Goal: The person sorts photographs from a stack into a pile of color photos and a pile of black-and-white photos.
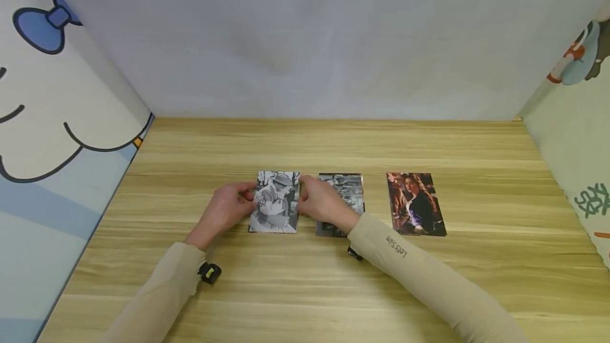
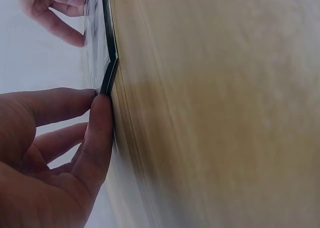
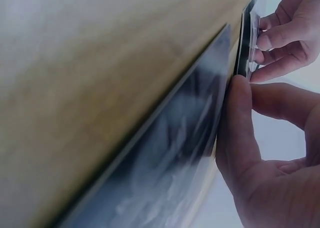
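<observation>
The bench [image 1: 333, 290], a pale wood-grain top walled in by cartoon-printed panels, carries three photo prints in a row near its middle. The colour portrait [image 1: 415, 204] lies flat at the right, well apart from the hands. The middle print [image 1: 344, 195], black-and-white, lies flat with the right wrist and sleeve crossing its lower half. The left black-and-white print [image 1: 275, 201] is the one being handled, and it lies just beside the middle one.

The left hand [image 1: 227, 209] pinches the left edge of that print, and in the left wrist view its fingertips [image 2: 100, 113] press against the thin edge. The right hand [image 1: 320, 201] grips the opposite edge in the same way; the right wrist view shows its thumb at the edge.

To my eye, the print is best handled by keeping both grips on the very edges and off the picture face. Even pressure from the two sides should stop it bowing. Keeping it clear of the middle print avoids dragging that neighbour.
</observation>
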